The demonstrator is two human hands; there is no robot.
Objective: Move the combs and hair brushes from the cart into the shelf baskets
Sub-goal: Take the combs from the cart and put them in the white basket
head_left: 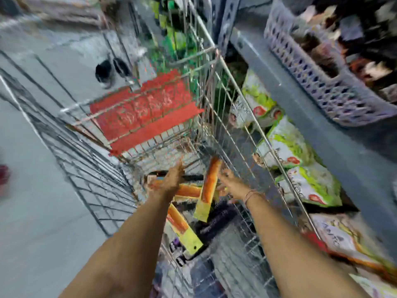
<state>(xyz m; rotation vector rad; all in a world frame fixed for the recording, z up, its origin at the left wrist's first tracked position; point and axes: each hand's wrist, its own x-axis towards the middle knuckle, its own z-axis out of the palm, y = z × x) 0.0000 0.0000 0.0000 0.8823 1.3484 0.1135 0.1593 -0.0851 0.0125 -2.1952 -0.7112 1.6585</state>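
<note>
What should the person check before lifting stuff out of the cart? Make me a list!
1. Both hands inside the cart: ok.
2. Right hand touching the upright orange-and-yellow pack: ok.
3. Firm grip on that pack: cannot tell, picture blurred.
4. Left hand holding something: cannot tell.
5. More packs left in the cart: ok, another orange-and-yellow one lies lower.
6. Shelf basket has room: cannot tell.

Green-and-white bags point(287, 145) on lower shelf point(335, 151)

Both hands in cart point(150, 130) w/ packaged combs point(209, 186); shelf basket point(318, 82) up right, bags point(287, 145) below.
</note>
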